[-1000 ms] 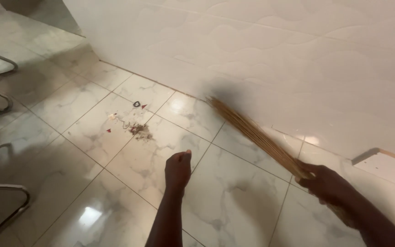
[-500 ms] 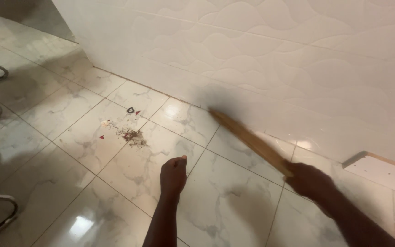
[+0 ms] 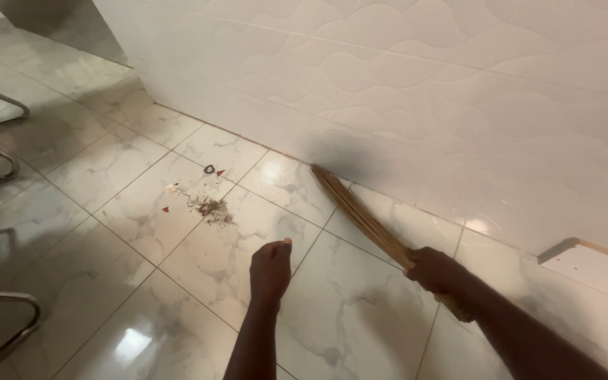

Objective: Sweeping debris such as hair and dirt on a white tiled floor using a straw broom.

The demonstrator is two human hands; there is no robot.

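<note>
Broom (image 3: pixel 357 214) of bundled sticks sits clenched in the right hand (image 3: pixel 436 271), tips at eleven o'clock against the wall. Left hand (image 3: pixel 270 271) hangs fisted, empty. A hard stroke could scatter the debris pile (image 3: pixel 211 207) at nine o'clock.

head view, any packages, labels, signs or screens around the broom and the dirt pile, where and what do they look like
None in view: no package, label, sign or screen.
The right hand grips a bundled straw broom by the white patterned wall.
The left hand is closed, holding nothing visible.
A small pile of brown dirt with red scraps lies on the glossy marble-look tile floor.
</note>
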